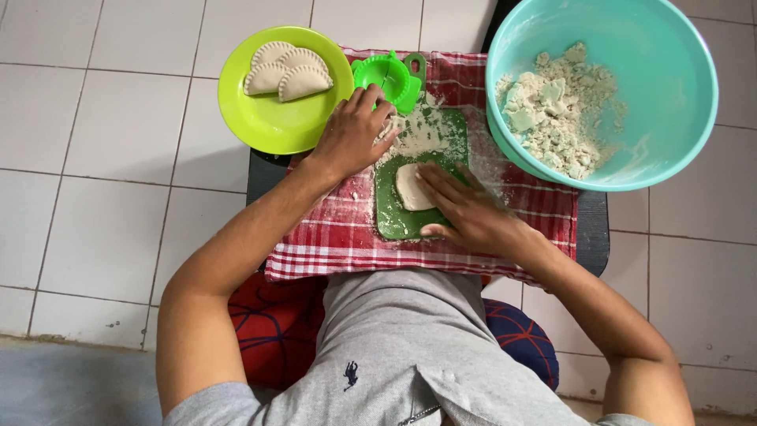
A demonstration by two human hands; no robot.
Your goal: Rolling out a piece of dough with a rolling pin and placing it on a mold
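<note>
Pale, flattened dough piece point(410, 188), lying on floured green board point(394, 221) atop checked cloth point(331, 237). Right hand point(465, 209) pressed flat on dough, fingers extended, gripping nothing. Left hand point(351, 134) loosely curled, fingertips touching green dumpling press point(386, 79).

Three dumplings point(285, 69), one plate point(276, 126), one bowl point(670, 142)

At the upper right of the frame, the teal bowl point(670, 95) looks like smooth, glossy plastic holding crumbly, matt dough point(556, 110). The lime plate point(272, 122) at upper left and the green press point(386, 77) look like shiny plastic too. The chequered cloth point(331, 237) at centre is woven fabric, and the green board point(394, 213) on it is matt and flour-dusted.
</note>
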